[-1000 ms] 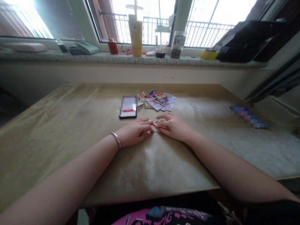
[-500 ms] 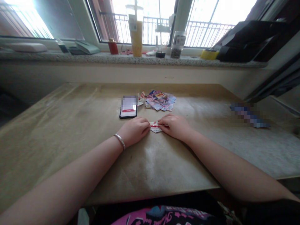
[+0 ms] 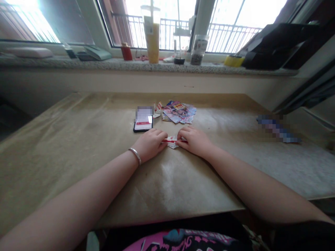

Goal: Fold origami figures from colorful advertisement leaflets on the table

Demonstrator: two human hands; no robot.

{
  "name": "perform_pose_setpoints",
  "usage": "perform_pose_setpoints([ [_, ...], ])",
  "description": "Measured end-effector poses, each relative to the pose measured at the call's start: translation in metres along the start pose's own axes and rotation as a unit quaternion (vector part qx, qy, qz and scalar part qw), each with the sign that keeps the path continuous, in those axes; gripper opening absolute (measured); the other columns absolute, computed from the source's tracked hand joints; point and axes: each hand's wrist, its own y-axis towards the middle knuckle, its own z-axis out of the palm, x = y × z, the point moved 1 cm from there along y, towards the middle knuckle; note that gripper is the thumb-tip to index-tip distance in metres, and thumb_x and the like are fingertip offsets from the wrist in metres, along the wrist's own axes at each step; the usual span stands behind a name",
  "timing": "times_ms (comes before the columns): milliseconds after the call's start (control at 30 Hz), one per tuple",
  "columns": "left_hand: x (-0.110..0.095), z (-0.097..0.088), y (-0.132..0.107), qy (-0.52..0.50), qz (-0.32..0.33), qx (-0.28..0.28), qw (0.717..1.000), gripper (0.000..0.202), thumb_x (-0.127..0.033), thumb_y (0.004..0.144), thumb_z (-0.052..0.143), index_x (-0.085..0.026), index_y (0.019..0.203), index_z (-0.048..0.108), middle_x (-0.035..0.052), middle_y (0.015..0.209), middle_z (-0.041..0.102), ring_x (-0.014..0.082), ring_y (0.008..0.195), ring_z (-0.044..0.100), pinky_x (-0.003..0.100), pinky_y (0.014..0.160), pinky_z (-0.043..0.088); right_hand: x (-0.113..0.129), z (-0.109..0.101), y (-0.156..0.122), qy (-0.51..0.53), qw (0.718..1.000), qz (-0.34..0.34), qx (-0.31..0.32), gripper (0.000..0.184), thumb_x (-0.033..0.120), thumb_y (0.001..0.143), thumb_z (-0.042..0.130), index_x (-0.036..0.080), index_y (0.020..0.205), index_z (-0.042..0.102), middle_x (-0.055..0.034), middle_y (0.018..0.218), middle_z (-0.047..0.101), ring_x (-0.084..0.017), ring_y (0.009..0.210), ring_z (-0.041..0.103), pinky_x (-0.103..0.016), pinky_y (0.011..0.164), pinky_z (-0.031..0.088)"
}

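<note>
A small piece of folded white paper with red print (image 3: 172,142) lies on the table between my hands. Its left end is pinched by the closed fingers of my left hand (image 3: 151,143), which has a silver bangle (image 3: 135,156) at the wrist. On the opposite end, my right hand (image 3: 195,142) grips the paper with thumb and curled fingers. A red strip runs across the paper from one hand to the other. Just beyond my left hand lies a phone (image 3: 143,123) with a lit screen, its upper part blurred out.
Past my hands lies a fanned pile of colourful printed paper pieces (image 3: 180,113), beside a folded white-and-red paper (image 3: 157,109). A blurred bluish item (image 3: 278,129) rests at the table's right. Jars, a tall yellow-filled container (image 3: 153,45) and a black bag (image 3: 274,45) stand on the windowsill.
The paper between my hands looks narrower, and its red strip shows more, reaching under the fingers of both hands. My hands have shifted only slightly.
</note>
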Motion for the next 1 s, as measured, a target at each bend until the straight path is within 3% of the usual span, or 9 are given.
perform_pose_setpoints([
  [100, 0.003, 0.002, -0.002, -0.034, 0.021, -0.007, 0.999, 0.020, -0.023, 0.087, 0.049, -0.016, 0.101, 0.061, 0.0081, 0.095, 0.062, 0.0195, 0.086, 0.055, 0.032, 0.078, 0.046, -0.003, 0.002, 0.000, 0.019, 1.000, -0.007, -0.006, 0.017, 0.034, 0.082, 0.061, 0.018, 0.086, 0.064, -0.0059, 0.091, 0.064, -0.019, 0.088, 0.053, -0.029, 0.075, 0.040],
  [400, 0.005, 0.002, -0.003, -0.039, 0.078, -0.024, 0.996, 0.022, -0.029, 0.090, 0.049, -0.018, 0.093, 0.067, 0.0064, 0.092, 0.064, 0.0180, 0.085, 0.054, 0.031, 0.078, 0.045, -0.005, -0.003, -0.004, 0.079, 0.992, -0.099, 0.001, 0.029, 0.038, 0.078, 0.064, 0.020, 0.099, 0.068, -0.0071, 0.103, 0.064, -0.020, 0.096, 0.055, -0.033, 0.085, 0.043],
  [533, 0.005, -0.001, -0.003, -0.001, 0.080, -0.035, 0.996, 0.021, -0.025, 0.091, 0.047, -0.021, 0.102, 0.065, 0.0048, 0.095, 0.065, 0.0176, 0.085, 0.054, 0.031, 0.077, 0.044, -0.007, -0.008, -0.005, 0.061, 0.990, -0.124, 0.011, 0.026, 0.026, 0.078, 0.060, 0.019, 0.102, 0.067, -0.0067, 0.097, 0.067, -0.020, 0.094, 0.055, -0.033, 0.085, 0.043],
  [667, 0.006, 0.000, -0.004, 0.003, 0.088, -0.024, 0.996, 0.024, -0.017, 0.091, 0.044, -0.021, 0.096, 0.066, 0.0041, 0.096, 0.064, 0.0158, 0.082, 0.055, 0.028, 0.073, 0.045, -0.009, -0.009, -0.004, 0.033, 0.989, -0.142, 0.010, 0.028, 0.015, 0.075, 0.056, 0.019, 0.100, 0.067, -0.0066, 0.095, 0.067, -0.021, 0.093, 0.055, -0.033, 0.084, 0.043],
  [800, 0.006, 0.002, -0.003, -0.042, 0.074, -0.003, 0.996, 0.024, -0.016, 0.090, 0.043, -0.021, 0.096, 0.066, 0.0040, 0.093, 0.064, 0.0148, 0.083, 0.057, 0.027, 0.074, 0.046, -0.009, -0.004, -0.003, 0.069, 0.991, -0.118, -0.011, 0.020, 0.014, 0.078, 0.054, 0.017, 0.092, 0.067, -0.0067, 0.093, 0.068, -0.019, 0.089, 0.058, -0.031, 0.081, 0.044],
  [1000, 0.003, -0.004, -0.003, -0.118, 0.081, 0.016, 0.990, 0.025, -0.024, 0.087, 0.050, -0.018, 0.108, 0.061, 0.0067, 0.114, 0.062, 0.0190, 0.104, 0.058, 0.032, 0.091, 0.046, -0.001, 0.001, -0.002, 0.161, 0.985, -0.022, -0.057, 0.012, 0.025, 0.082, 0.058, 0.018, 0.086, 0.067, -0.0033, 0.080, 0.068, -0.013, 0.073, 0.059, -0.024, 0.068, 0.042],
])
